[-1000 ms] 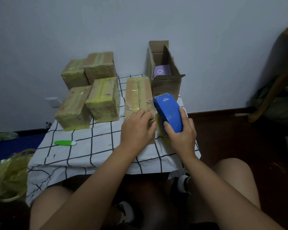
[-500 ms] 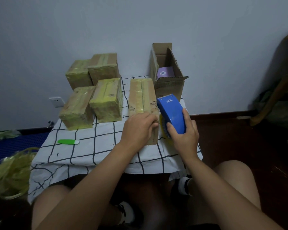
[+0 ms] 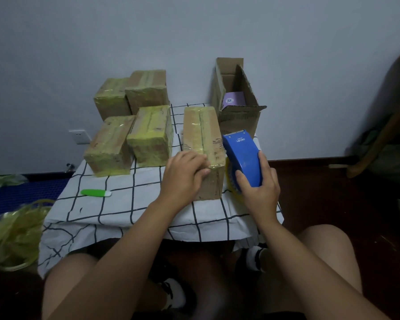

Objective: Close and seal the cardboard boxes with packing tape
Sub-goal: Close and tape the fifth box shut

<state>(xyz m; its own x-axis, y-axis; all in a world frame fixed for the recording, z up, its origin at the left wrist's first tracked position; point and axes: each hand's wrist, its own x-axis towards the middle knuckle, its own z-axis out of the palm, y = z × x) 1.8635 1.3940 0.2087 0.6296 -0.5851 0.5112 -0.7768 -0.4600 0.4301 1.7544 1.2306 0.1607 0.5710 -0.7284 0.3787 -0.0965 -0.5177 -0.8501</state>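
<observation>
Cardboard box point(image 3: 203, 144) under work: long, flaps down, lying lengthwise on the checked tablecloth point(image 3: 116, 213) near the table's right edge, yellowish tape already along the top seam and over the near end. Left hand point(image 3: 183, 176) laid across the near top edge, fingers fairly straight, pressing the tape end down at the corner. Right hand point(image 3: 259, 188) clasped round the blue tape dispenser point(image 3: 243, 158), held just beside the box's right flank with the cutter end pointing away; yellow roll partly visible beneath it. Whether tape runs from roll to box, impossible to tell.

Probably the smoothing or cutting stage of sealing this box. Next move likely calls for a firm press on the taped end and a sharp tilt of the dispenser to sever the strip, if uncut.

Behind it, touching or nearly so: an open box point(image 3: 238, 107), flaps up, a purple item point(image 3: 233, 99) inside, apparently next in line. To the left, four wrapped boxes point(image 3: 134, 125) clustered together. Farther out, a green cutter point(image 3: 95, 193) on the cloth, a wall socket point(image 3: 80, 136), and a heap of yellowish tape scrap point(image 3: 12, 232) off the table's left side.
</observation>
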